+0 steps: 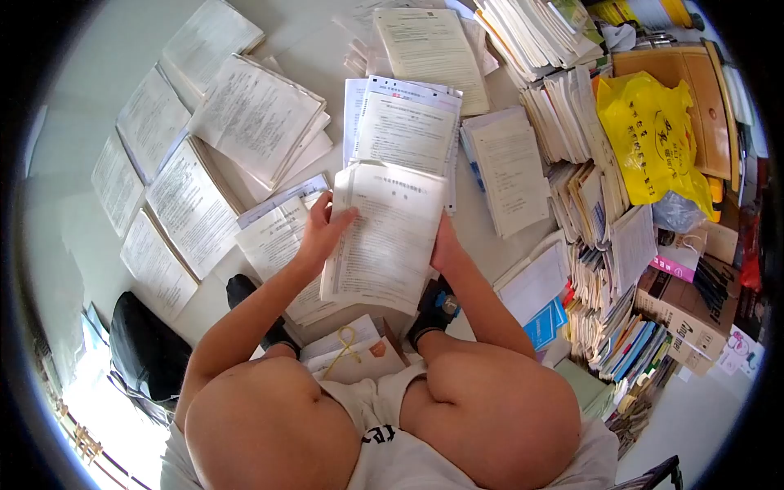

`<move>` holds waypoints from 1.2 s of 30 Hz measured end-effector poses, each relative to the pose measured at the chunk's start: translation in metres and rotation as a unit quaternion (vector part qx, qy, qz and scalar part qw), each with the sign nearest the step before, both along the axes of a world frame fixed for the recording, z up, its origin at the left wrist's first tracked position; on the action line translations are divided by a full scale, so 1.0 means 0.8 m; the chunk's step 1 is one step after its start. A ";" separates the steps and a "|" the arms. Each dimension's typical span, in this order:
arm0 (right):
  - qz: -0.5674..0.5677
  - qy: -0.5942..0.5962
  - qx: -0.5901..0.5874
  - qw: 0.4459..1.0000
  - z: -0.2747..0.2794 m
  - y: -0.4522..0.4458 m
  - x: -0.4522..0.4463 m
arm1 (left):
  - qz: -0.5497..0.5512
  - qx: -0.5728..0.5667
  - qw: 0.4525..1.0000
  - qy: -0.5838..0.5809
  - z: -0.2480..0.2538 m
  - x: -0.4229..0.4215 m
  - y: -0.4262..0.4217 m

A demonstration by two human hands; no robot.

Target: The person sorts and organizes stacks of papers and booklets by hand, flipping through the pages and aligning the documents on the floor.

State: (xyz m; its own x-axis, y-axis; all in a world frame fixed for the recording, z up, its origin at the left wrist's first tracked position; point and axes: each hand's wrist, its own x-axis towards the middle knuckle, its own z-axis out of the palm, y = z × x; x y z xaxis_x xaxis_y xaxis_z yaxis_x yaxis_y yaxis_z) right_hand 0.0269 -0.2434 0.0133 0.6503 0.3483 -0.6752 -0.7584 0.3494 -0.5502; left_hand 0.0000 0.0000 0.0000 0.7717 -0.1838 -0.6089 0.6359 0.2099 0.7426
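1. Printed booklet (388, 237): held up between both hands above the floor, in front of the knees, text side toward the wearer. Clock directions below were taken from it, 12 pointing away from the wearer.
2. Left hand (322, 237): gripped the 9 o'clock edge, thumb over the front page.
3. Right hand (443, 243): gripped the 3 o'clock edge; its fingertips were largely hidden, probably behind the pages.
4. At 12, white papers (406, 122) lay partly under the booklet in view, with a cream sheet stack (429, 53) beyond.
5. At 2, a separate paper pile (508, 171) lay on the floor; farther out, a yellow bag (649, 131) sat beside tall paper stacks (563, 114).
6. At 10, a thick sheet stack (255, 118) lay slanted.
7. At 8, loose papers (282, 245) lay near the left hand.
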 end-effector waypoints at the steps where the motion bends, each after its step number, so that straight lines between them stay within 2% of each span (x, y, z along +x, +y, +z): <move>1: -0.044 0.046 0.022 0.998 0.010 -0.005 0.006 | 0.028 0.025 0.999 0.014 0.000 0.002 -0.001; 3: -0.085 0.099 0.041 0.991 0.013 -0.007 -0.001 | 0.057 0.048 0.997 0.037 0.005 -0.007 -0.001; 5: -0.010 -0.099 -0.071 0.993 0.004 -0.003 0.000 | 0.112 0.052 0.990 0.066 0.010 -0.007 0.003; 6: 0.049 -0.108 -0.146 0.982 0.009 -0.001 0.001 | 0.114 0.052 0.990 0.064 0.019 -0.003 0.005; 8: 0.041 -0.146 -0.146 0.978 0.012 0.003 -0.002 | -0.030 0.134 0.986 0.092 0.039 0.000 0.012; 9: 0.033 -0.186 -0.144 0.971 0.014 0.008 -0.003 | -0.024 0.135 0.986 0.095 0.032 -0.007 0.016; 11: 0.006 -0.163 -0.107 0.981 0.024 0.018 -0.014 | -0.068 0.050 0.996 -0.023 0.018 -0.032 0.032; 12: -0.031 -0.143 -0.078 0.986 0.027 0.023 -0.018 | -0.050 -0.008 0.999 -0.015 0.028 -0.039 0.036; 15: -0.036 -0.103 -0.070 0.992 0.023 0.041 -0.029 | -0.011 -0.030 0.999 0.044 0.034 -0.077 0.048; 16: -0.030 -0.104 -0.066 0.992 0.017 0.046 -0.031 | -0.019 -0.024 0.999 0.030 0.023 -0.091 0.054; 17: 0.048 -0.089 -0.156 0.983 0.010 0.051 -0.039 | -0.013 -0.021 0.999 0.033 0.009 -0.108 0.064; 19: 0.131 -0.077 -0.244 0.958 0.000 0.061 -0.042 | 0.048 -0.013 0.995 0.091 -0.011 -0.132 0.085; 21: 0.272 -0.131 -0.151 0.941 -0.009 0.077 -0.046 | 0.100 -0.044 0.989 0.096 -0.006 -0.154 0.109; 22: 0.291 -0.138 -0.132 0.937 -0.008 0.086 -0.047 | 0.146 -0.074 0.982 0.095 0.001 -0.158 0.120; 25: 0.277 -0.160 -0.130 0.939 0.006 0.121 -0.053 | 0.157 -0.072 0.982 0.069 0.022 -0.177 0.143; 26: 0.274 -0.176 -0.145 0.934 0.012 0.133 -0.053 | 0.124 0.018 0.991 0.052 0.015 -0.186 0.153; 27: 0.276 -0.176 -0.144 0.934 0.008 0.136 -0.053 | 0.126 0.018 0.990 0.053 0.010 -0.194 0.158; 28: 0.321 -0.238 -0.211 0.892 -0.001 0.135 -0.053 | 0.083 0.192 0.978 0.021 0.006 -0.200 0.161; 29: 0.361 -0.297 -0.276 0.840 -0.012 0.132 -0.053 | 0.036 0.360 0.932 -0.011 0.000 -0.208 0.165; 30: 0.372 -0.275 -0.302 0.833 -0.025 0.124 -0.056 | 0.032 0.408 0.912 -0.013 -0.011 -0.218 0.169; 31: 0.372 -0.274 -0.303 0.834 -0.040 0.117 -0.061 | 0.031 0.408 0.912 -0.013 -0.010 -0.216 0.169; 33: 0.355 -0.437 -0.461 0.686 -0.058 0.107 -0.069 | 0.057 0.465 0.882 -0.048 -0.011 -0.209 0.165; 35: 0.329 -0.439 -0.466 0.694 -0.063 0.107 -0.076 | 0.069 0.463 0.882 -0.056 -0.033 -0.203 0.170; 36: 0.302 -0.385 -0.430 0.758 -0.069 0.106 -0.079 | 0.076 0.446 0.891 -0.046 -0.048 -0.201 0.172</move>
